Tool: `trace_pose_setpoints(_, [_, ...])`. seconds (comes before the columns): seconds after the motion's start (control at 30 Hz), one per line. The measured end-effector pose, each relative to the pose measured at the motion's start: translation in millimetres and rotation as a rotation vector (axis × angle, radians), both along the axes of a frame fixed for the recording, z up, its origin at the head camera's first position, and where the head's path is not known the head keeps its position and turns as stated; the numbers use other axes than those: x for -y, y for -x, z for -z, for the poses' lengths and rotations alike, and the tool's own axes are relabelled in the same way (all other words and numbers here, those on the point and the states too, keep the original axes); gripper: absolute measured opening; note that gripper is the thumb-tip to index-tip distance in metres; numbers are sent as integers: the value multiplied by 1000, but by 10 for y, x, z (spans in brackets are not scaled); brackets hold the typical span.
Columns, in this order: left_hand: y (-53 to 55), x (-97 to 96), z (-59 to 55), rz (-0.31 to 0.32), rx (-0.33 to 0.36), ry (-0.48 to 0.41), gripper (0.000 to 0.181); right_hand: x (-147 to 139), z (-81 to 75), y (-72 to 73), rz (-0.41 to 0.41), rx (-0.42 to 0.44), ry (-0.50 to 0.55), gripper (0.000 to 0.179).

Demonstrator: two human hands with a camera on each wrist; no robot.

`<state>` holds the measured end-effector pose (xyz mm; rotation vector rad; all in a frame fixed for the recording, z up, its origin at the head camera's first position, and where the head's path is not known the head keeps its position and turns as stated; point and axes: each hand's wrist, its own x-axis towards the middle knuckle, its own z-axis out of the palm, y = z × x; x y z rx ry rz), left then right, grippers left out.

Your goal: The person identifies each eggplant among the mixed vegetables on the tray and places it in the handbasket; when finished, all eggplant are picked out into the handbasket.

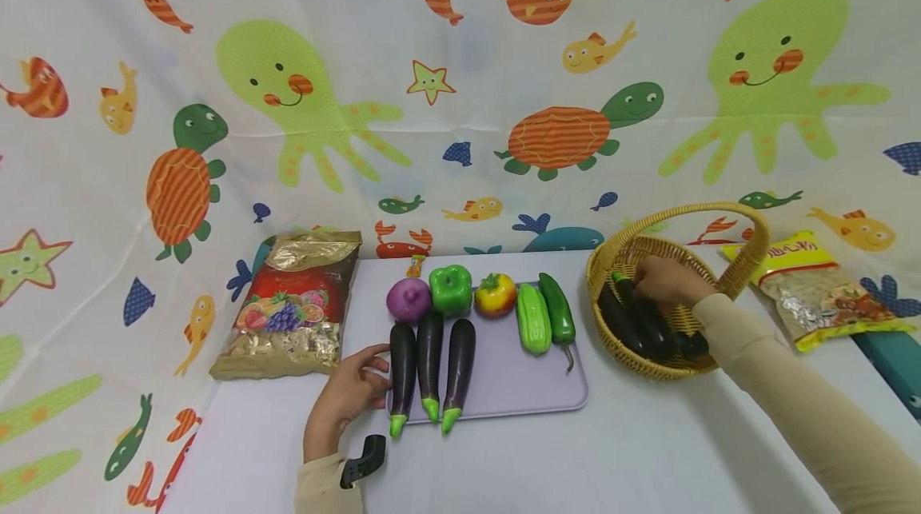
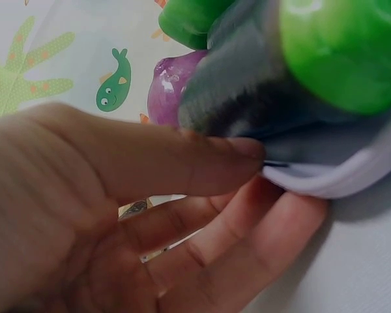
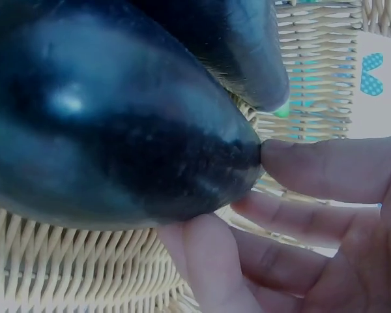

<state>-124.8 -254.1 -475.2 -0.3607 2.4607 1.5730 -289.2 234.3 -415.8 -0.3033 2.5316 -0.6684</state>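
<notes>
In the head view, my left hand [image 1: 352, 390] is at the left edge of a pale purple tray [image 1: 496, 374]. The left wrist view shows its thumb above the tray's rim [image 2: 352, 179] and fingers below, pinching it. Three eggplants [image 1: 459, 362] lie side by side on the tray's left part, stems toward me. My right hand [image 1: 669, 284] reaches into a wicker basket [image 1: 612, 258] holding several dark eggplants [image 1: 624, 326]. Up close, its thumb and fingers hold the rounded end of a large eggplant [image 3: 117, 130]; a second eggplant [image 3: 247, 52] lies behind.
Along the tray's back are a purple onion [image 1: 408, 300], a green pepper [image 1: 451, 290], a red-yellow tomato [image 1: 496, 294], a light green gourd [image 1: 533, 318] and a green chili [image 1: 557, 310]. A fruit-print bag [image 1: 295, 306] lies left; a yellow-topped bag [image 1: 820, 290] lies right of the basket.
</notes>
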Motion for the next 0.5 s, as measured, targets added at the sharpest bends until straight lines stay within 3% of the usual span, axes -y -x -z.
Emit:
trace_pose_setpoints(0.23, [-21,7,7,-9,7,-1,61,16,0,5,-33,-41,-18,38])
trace_pose_setpoints(0.4, [-13,8,26,-11,10,3,61,67,-93,-102,-75,-209,-65,39])
trace_pose_setpoints(0.5, [0,4,29,-8,12,3,62,147,-220,-289,-82,-332,-73,42])
